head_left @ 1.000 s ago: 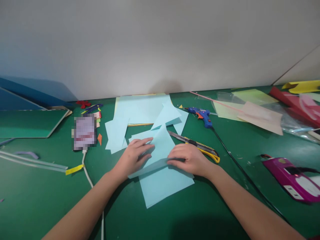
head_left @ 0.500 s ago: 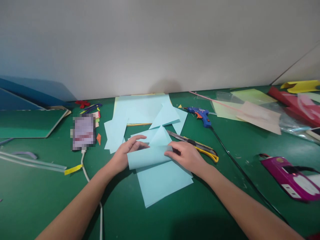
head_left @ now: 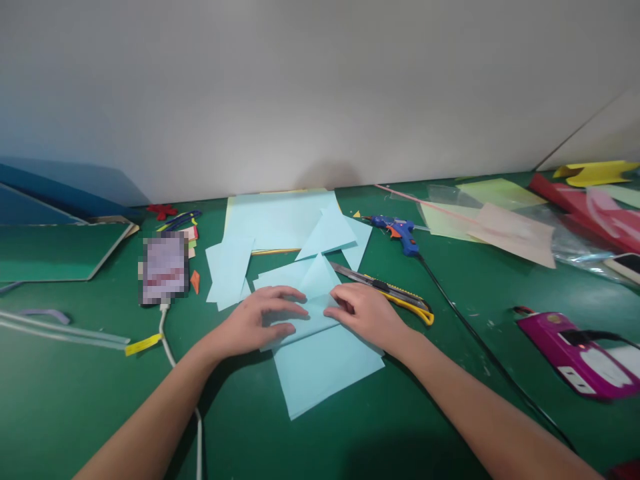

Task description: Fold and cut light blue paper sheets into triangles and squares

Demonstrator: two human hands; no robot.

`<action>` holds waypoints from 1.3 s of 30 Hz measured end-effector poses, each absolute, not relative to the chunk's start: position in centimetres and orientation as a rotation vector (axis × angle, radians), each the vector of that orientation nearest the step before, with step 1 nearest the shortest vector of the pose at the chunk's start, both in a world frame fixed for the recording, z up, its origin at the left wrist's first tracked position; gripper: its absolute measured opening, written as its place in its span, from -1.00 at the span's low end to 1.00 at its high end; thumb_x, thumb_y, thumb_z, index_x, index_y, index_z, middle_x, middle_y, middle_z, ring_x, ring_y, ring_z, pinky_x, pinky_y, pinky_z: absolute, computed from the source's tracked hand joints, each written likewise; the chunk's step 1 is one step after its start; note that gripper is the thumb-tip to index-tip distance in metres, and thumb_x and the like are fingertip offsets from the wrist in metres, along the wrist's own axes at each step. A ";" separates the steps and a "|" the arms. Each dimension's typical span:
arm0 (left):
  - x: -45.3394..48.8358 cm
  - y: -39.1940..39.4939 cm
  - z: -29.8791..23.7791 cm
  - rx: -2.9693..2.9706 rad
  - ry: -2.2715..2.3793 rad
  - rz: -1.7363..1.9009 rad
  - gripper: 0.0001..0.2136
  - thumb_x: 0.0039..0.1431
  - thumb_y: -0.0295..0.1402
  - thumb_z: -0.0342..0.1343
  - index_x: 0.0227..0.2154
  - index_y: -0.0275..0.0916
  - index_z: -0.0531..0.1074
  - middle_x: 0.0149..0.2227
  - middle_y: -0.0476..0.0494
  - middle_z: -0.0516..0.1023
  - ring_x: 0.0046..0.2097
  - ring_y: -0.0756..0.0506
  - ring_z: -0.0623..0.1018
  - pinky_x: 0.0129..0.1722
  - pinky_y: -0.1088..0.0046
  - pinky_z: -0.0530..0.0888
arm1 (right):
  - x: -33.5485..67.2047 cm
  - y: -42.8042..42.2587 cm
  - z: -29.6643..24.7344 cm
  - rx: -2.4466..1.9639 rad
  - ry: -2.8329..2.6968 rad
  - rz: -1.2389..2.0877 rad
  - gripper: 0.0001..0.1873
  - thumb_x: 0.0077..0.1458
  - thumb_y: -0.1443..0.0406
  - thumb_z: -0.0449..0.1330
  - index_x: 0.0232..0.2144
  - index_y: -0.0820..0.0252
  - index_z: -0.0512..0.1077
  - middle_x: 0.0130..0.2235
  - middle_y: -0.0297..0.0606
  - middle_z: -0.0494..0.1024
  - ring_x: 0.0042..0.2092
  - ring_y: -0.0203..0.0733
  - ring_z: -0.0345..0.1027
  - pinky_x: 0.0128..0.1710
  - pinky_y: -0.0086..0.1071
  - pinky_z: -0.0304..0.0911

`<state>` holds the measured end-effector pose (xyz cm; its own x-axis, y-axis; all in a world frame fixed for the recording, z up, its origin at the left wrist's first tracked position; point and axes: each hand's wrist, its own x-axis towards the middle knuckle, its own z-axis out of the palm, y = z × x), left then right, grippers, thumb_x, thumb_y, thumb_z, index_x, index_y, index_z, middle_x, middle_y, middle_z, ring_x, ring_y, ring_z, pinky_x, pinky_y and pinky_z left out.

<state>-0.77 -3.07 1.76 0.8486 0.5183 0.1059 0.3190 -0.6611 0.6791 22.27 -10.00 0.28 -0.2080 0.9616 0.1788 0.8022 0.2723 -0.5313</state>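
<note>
A folded sheet of light blue paper [head_left: 316, 316] lies over other light blue sheets [head_left: 327, 373] in front of me. My left hand [head_left: 257, 317] rests on its left part, fingers stretched and apart, open. On its right side my right hand [head_left: 367, 308] pinches the sheet's edge between thumb and fingers. A pointed paper flap [head_left: 320, 272] shows just beyond the fingertips. Close behind my right hand lies a yellow utility knife [head_left: 395, 293] with its blade out.
Blue paper pieces [head_left: 235, 263] and a larger sheet [head_left: 275, 220] lie farther back. A blue hot glue gun [head_left: 400, 230] trails a black cord. At right is a magenta power strip [head_left: 575, 353]; at left, a blurred-out phone-like device [head_left: 165, 267] on a white cable [head_left: 167, 340].
The raised paper fold has come down flatter. My left hand has moved from behind the fold onto its top. My right hand has stayed near the right edge.
</note>
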 end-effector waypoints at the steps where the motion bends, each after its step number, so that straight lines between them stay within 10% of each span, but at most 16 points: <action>1: -0.8 -3.0 1.8 2.368 0.597 0.362 -0.79 0.15 -0.39 0.12 -0.17 -0.05 0.53 0.03 -0.10 0.48 0.03 -0.18 0.47 0.03 0.16 0.41 | 22.3 -10.0 0.3 -1.586 -2.076 0.456 -0.77 0.10 0.31 0.22 -0.53 0.18 0.26 -0.55 -0.44 0.25 -0.46 -0.30 0.16 -0.47 -0.45 -0.02; 12: -0.8 -2.8 1.1 2.514 0.570 0.388 -0.71 0.22 -0.49 -0.04 -0.14 -0.05 0.51 0.03 -0.11 0.47 -0.02 -0.14 0.48 -0.04 0.24 0.44 | 22.5 -10.1 0.2 -1.620 -2.063 0.468 -0.67 0.14 0.33 0.15 -0.02 0.20 0.35 -0.39 -0.30 0.51 -0.39 -0.22 0.36 -0.40 -0.39 0.19; 39: -0.1 -4.3 0.7 2.773 0.628 0.392 -0.64 0.22 -0.56 -0.18 -0.04 -0.12 0.39 0.13 -0.14 0.36 0.07 -0.21 0.35 0.05 0.09 0.30 | 22.6 -10.3 0.1 -1.488 -2.310 0.203 -0.71 0.23 0.40 -0.02 -0.08 0.20 0.43 -0.16 -0.11 0.47 -0.15 -0.07 0.30 -0.16 -0.19 0.24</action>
